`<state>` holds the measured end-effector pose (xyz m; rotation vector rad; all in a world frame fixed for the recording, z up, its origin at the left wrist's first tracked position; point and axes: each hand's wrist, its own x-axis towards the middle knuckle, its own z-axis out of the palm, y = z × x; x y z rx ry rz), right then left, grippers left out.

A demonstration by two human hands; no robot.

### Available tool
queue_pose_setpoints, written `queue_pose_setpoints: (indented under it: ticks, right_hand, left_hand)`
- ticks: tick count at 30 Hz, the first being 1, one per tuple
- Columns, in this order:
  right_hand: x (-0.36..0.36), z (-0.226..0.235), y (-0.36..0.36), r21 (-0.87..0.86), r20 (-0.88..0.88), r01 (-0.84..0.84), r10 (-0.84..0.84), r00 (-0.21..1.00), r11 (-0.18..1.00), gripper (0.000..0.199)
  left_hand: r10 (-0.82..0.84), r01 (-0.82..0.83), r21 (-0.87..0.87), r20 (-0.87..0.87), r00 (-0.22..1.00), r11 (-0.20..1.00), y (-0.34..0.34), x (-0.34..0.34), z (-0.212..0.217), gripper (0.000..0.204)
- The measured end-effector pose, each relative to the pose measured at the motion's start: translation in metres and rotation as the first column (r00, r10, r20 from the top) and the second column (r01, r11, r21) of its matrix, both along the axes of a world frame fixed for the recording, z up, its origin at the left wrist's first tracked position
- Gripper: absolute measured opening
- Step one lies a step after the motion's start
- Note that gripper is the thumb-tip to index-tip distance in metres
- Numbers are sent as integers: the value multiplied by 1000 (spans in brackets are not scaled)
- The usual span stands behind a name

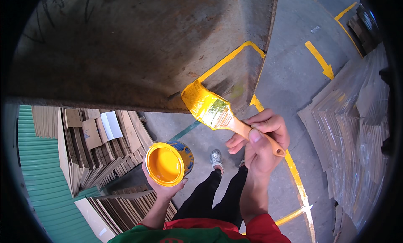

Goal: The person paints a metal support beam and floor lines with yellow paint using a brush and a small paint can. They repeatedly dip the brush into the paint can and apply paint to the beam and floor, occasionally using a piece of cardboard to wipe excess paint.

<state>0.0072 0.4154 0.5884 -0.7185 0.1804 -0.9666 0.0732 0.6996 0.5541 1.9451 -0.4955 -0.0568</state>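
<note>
Right hand (262, 144) closed around wooden handle of paintbrush (218, 112), fingers (268, 124) wrapped tight. Yellow-loaded bristles pressed against lower edge of rusty metal plate (138, 45), just beside a yellow painted line (228, 58). Left hand (163, 188) cupping paint can (169, 163) from below, fingers curled round its base; can open, full of yellow paint, held upright over stacked cardboard sheets (100, 146). Concrete floor (289, 70) with yellow arrow (321, 60) beyond.
</note>
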Motion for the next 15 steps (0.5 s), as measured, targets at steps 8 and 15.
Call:
queue_pose_setpoints:
  ticks: [8,15]
  right_hand:
    - [-9,-16,-17,-18,33,79,-78,996,997,11]
    - [0,-40,-22,92,76,132,-139,987,987,16]
  left_hand:
    - [4,-4,-5,-28,1000,1000,1,-1,-1,126]
    - [-18,18,14,-31,999,1000,0,-2,-2,126]
